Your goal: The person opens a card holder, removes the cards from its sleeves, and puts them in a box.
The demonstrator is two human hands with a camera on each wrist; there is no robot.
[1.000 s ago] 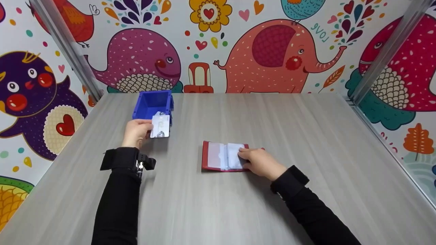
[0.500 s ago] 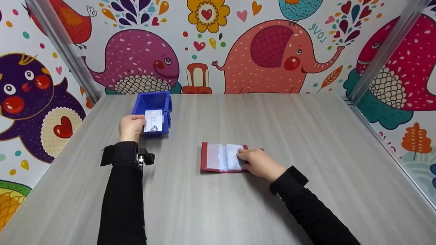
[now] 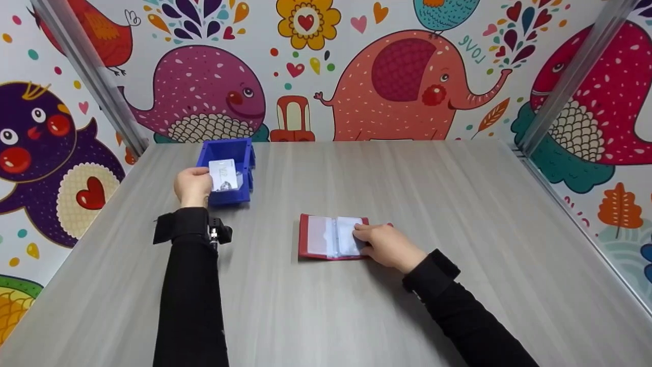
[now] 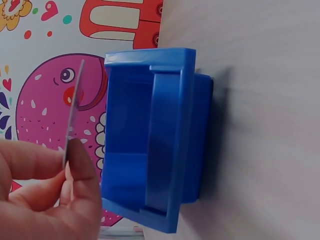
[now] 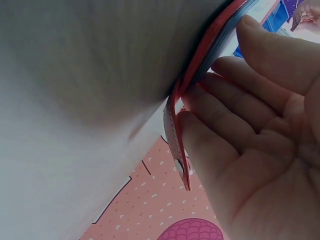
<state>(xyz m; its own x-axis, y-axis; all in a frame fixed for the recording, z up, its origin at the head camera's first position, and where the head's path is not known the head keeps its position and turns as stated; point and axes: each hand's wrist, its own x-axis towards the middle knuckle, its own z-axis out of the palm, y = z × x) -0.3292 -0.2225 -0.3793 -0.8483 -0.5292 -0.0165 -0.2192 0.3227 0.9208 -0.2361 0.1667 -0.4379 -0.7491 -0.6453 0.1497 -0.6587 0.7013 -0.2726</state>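
Cartoon-print wall (image 3: 346,56) at 12 o'clock, purple whale (image 3: 201,84) and coral elephant (image 3: 400,117) on it; metal posts (image 3: 91,76) at 10 and 2. Pale wood-grain table (image 3: 275,306) below. Directions run from the head view's centre unless noted.

Far left, 9 o'clock: purple bird print (image 3: 30,132). Left hand (image 3: 192,184), also 9 o'clock, pinches white card (image 3: 223,174) by its left edge, thumb and fingers closed on it. Card sits at the hand's 3 o'clock, over the open top of blue bin (image 3: 226,197); left wrist view shows it edge-on, apart from the rim. Bin stands on the table, 10 o'clock from the card holder.

Red card holder (image 3: 318,237) lies open at 6 o'clock, clear sleeves (image 3: 349,237) showing. Right hand (image 3: 389,246) at its 3 o'clock grips the right edge, thumb on the sleeves. Snap strap (image 5: 173,135) sticks out beside the fingers.
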